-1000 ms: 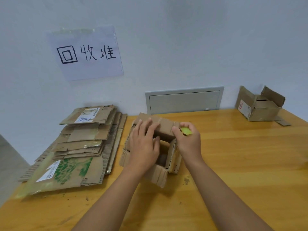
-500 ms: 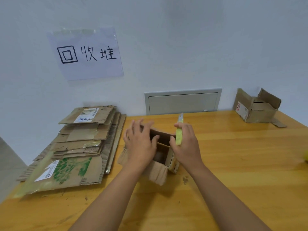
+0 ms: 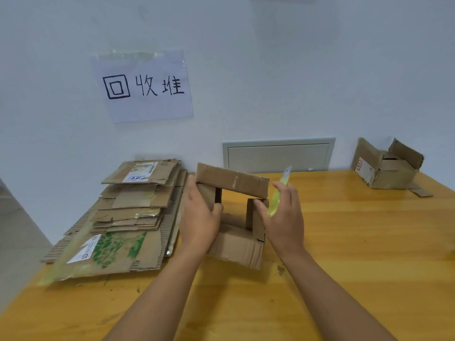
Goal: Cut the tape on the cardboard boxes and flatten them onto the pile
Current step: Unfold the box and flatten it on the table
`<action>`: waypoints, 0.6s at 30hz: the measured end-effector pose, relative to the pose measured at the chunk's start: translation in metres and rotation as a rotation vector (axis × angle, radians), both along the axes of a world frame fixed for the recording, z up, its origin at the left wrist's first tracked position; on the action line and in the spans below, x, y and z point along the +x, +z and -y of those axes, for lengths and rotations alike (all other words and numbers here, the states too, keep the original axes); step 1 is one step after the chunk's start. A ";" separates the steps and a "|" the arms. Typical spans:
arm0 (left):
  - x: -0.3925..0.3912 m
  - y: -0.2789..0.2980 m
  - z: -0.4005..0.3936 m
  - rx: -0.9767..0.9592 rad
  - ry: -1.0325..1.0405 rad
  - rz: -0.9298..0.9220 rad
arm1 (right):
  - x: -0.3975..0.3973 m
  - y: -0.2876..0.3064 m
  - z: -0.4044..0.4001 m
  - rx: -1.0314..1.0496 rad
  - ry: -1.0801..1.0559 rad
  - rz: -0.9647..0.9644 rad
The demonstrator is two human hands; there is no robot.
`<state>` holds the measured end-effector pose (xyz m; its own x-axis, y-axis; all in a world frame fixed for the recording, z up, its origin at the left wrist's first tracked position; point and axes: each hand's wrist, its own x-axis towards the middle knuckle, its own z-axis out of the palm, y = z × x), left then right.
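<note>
Fingers [image 3: 283, 193] of the right hand [image 3: 283, 217] hold a cutter [image 3: 277, 196], blade up; left hand [image 3: 199, 217] grips the box [image 3: 234, 217], pile [image 3: 118, 217] lying leftward, nearer it.

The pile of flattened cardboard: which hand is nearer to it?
Left. The left hand holds the box just beside the pile of flattened cardboard; the right hand, gripping the yellow-green cutter, is on the box's far side.
</note>
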<state>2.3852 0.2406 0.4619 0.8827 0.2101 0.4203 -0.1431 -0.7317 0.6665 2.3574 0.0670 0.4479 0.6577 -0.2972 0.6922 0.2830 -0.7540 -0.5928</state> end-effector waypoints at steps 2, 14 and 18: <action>-0.004 -0.001 0.004 0.003 -0.001 0.029 | -0.001 -0.005 0.000 0.028 -0.034 -0.046; -0.027 0.001 0.030 0.170 -0.068 0.179 | 0.023 -0.018 0.006 0.068 -0.220 -0.328; -0.025 0.005 0.030 0.204 -0.066 0.134 | 0.028 -0.014 0.011 0.081 -0.222 -0.345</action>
